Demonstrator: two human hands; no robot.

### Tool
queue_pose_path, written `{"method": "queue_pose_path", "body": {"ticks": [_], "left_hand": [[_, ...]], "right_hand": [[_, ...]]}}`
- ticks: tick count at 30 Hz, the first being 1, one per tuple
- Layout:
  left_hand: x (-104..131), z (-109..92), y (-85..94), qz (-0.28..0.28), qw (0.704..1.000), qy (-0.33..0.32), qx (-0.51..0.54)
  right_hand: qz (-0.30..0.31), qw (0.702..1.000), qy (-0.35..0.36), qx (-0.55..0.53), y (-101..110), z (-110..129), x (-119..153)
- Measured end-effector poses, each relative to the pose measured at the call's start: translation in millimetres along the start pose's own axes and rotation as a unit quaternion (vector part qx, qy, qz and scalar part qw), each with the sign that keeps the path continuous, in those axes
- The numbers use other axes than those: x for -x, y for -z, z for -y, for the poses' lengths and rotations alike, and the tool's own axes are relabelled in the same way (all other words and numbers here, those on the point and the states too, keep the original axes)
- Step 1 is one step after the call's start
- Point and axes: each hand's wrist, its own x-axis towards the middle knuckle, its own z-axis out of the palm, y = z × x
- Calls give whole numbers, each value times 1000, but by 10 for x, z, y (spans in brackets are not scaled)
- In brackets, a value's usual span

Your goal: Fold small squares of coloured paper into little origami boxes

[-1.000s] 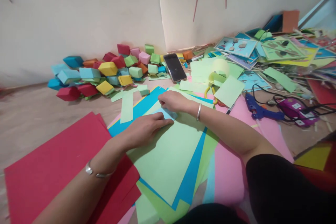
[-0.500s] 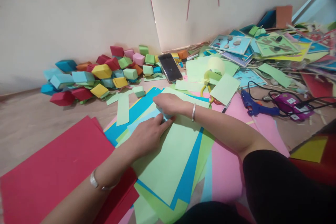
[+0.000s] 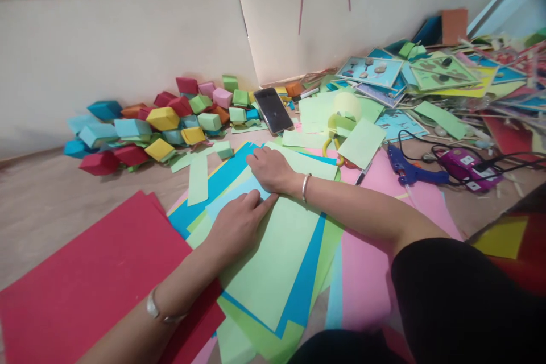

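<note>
Craft workspace, coloured paper (image 3: 273,250) everywhere

The top sheet (image 3: 273,261) is pale green, the phone (image 3: 273,110) black, the glue gun (image 3: 416,170) blue

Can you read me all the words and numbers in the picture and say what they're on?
No word or number can be read here.
Purple extension socket: small marks on white patches, too blurred to read.
Light blue card with stones: no readable writing.
Blue card lower down: dark marks, too small to tell.
Phone: dark screen, no readable text.
</note>
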Motion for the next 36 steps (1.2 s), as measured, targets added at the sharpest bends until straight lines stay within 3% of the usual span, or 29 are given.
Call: {"method": "queue_pose_path", "body": {"ticks": [5,11,16,19,23,25,30,33,36], "left_hand": [[228,129,44,-5,1000,-16,3],[641,186,215,51,999,-3,-16],[806,281,334,85,996,31,20],[757,394,382,76,995,53,39],[521,469,346,-77,988,118,67],[384,454,268,-121,981,137,69],[194,367,32,-71,986,116,100],[180,363,-33,-108,980,120,115],[184,399,-33,-173,969,134,111]], "right_hand": [[-16,1000,12,5,-49,-11,16],[-11,1000,11,3,-17,-13,18],[10,1000,6,-5,23,-11,15],[14,1000,2,-7,35,-6,18],[8,1000,3,-7,36,9,26],[8,1000,5,-8,43,12,30],[17,995,-22,-97,83,-70,-9],[-24,962,-60,-267,92,-175,-76],[-103,896,-97,-421,84,-275,-132]]}}
